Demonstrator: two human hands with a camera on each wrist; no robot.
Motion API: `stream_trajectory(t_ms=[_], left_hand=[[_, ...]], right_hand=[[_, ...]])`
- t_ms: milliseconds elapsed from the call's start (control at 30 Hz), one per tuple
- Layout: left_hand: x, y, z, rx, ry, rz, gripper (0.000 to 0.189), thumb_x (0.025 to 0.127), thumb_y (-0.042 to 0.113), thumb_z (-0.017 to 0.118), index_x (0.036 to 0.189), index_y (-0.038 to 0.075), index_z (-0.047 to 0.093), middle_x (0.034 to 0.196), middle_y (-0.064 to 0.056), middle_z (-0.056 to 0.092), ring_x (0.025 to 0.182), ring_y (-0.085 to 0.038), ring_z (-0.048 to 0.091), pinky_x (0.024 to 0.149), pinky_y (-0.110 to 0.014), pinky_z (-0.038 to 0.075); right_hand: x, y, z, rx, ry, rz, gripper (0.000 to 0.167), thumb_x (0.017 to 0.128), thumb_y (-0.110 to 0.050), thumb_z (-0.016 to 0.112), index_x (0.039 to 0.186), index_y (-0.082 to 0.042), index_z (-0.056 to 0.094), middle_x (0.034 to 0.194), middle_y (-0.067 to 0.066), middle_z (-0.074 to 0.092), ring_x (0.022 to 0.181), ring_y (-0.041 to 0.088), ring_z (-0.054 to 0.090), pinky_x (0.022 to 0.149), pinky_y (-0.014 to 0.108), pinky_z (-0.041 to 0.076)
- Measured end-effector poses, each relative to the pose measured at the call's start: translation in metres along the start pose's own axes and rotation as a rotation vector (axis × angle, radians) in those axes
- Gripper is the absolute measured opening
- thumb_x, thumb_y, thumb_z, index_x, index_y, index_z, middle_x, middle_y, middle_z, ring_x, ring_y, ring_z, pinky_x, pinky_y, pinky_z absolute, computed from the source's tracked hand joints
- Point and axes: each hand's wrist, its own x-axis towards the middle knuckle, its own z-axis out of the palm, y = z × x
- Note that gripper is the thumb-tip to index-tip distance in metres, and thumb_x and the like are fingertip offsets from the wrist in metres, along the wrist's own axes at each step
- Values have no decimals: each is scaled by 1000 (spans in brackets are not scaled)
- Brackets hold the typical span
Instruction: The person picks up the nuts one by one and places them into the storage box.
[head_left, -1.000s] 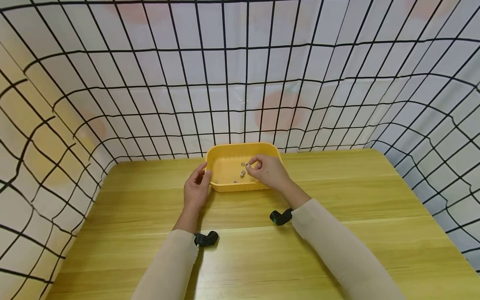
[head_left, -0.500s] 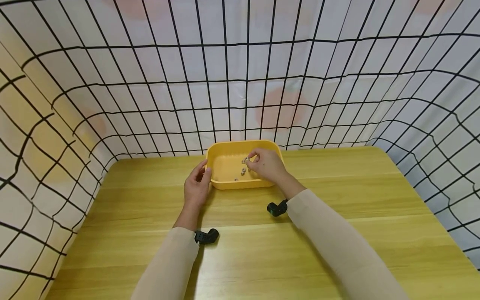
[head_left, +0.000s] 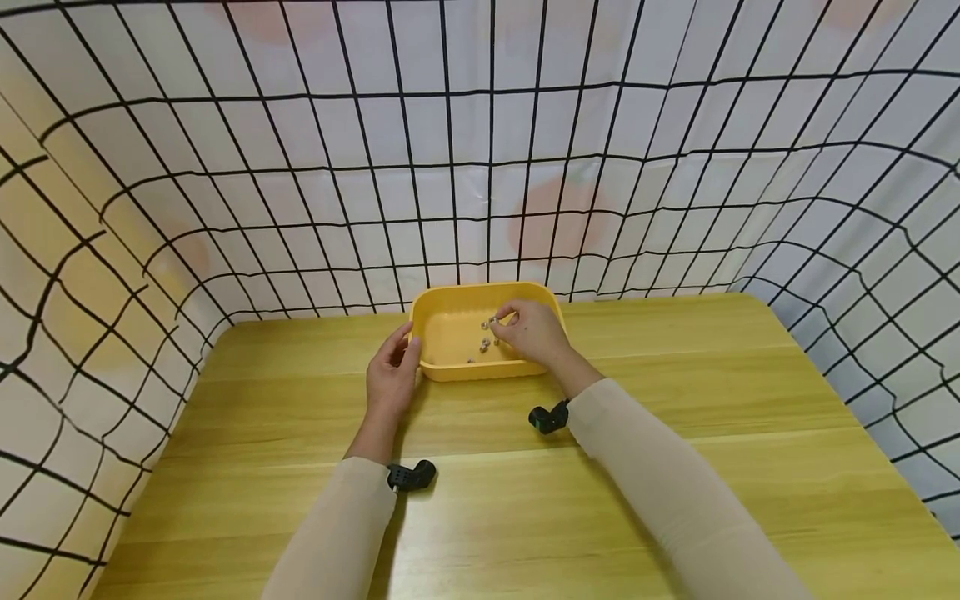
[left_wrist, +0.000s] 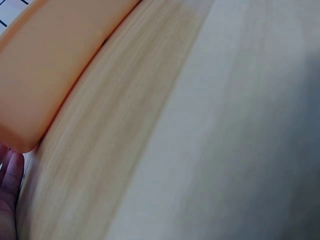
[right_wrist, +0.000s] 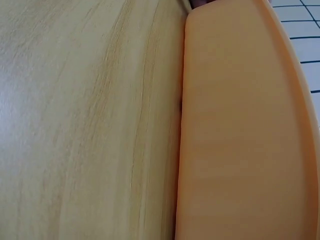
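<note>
A yellow plastic bin [head_left: 450, 372] stands at the far side of the table, holding several small silvery metal pieces [head_left: 485, 343] that look like nuts; they are too small to tell for certain. My left hand [head_left: 392, 379] holds the bin's left end, thumb at the rim and fingers along the outside. In the left wrist view, fingers [left_wrist: 13, 167] touch the bin's corner. Over the bin's right half, my right hand [head_left: 534, 332] pinches a small silvery piece [head_left: 492, 320] between thumb and forefinger. The right wrist view shows the bin's outer wall [right_wrist: 240, 125], while the pinching fingers are hidden there.
The bin rests on a wood-grain table [head_left: 480, 517]. Behind it and along both sides rises a black wire grid [head_left: 491, 192] with white patterned cloth at its back. A black wrist camera [head_left: 412, 476] sits on each forearm.
My right hand has shifted slightly toward the bin's far side and stays pinched. A small piece below its fingertips has come into sight. The left hand keeps its place on the bin.
</note>
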Motion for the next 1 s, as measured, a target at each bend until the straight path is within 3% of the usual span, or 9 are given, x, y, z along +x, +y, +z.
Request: stream_trajectory(t_ms=[200, 467, 600, 800, 1000], left_hand=[[0, 0, -1, -4, 0, 3, 37, 102, 35, 63, 139, 29, 64, 133, -11, 65, 117, -24, 62, 97, -38, 52], [1, 0, -2, -11, 1, 7, 37, 102, 35, 62, 139, 29, 64, 133, -11, 64, 117, -24, 61, 99, -39, 52], [2, -1, -2, -6, 0, 3, 37, 102, 35, 63, 139, 30, 64, 134, -11, 64, 120, -24, 60, 100, -39, 51], [1, -1, -2, -4, 0, 5, 37, 102, 34, 63, 139, 29, 64, 134, -10, 65, 126, -25, 59, 102, -41, 51], [0, -1, -1, -6, -8, 4, 37, 102, 35, 63, 139, 30, 64, 134, -10, 65, 127, -25, 58, 105, -42, 50]], right_hand=[[1, 0, 2, -4, 5, 0, 31, 97, -39, 68, 117, -15, 68, 88, 5, 71, 59, 17, 58, 52, 28, 45], [1, -3, 2, -29, 36, 1, 26, 101, -37, 63, 115, -16, 68, 79, 3, 67, 53, 16, 52, 49, 27, 40], [1, -4, 2, 16, 82, 16, 25, 102, -37, 61, 115, -17, 69, 74, 3, 64, 53, 17, 49, 48, 27, 37], [-1, -4, -3, 138, 154, -17, 29, 103, -37, 59, 117, -15, 70, 82, 11, 70, 60, 22, 57, 53, 29, 39], [-8, -5, -16, 215, 187, -49, 31, 103, -38, 59, 118, -12, 70, 84, 9, 65, 61, 19, 52, 57, 28, 42]])
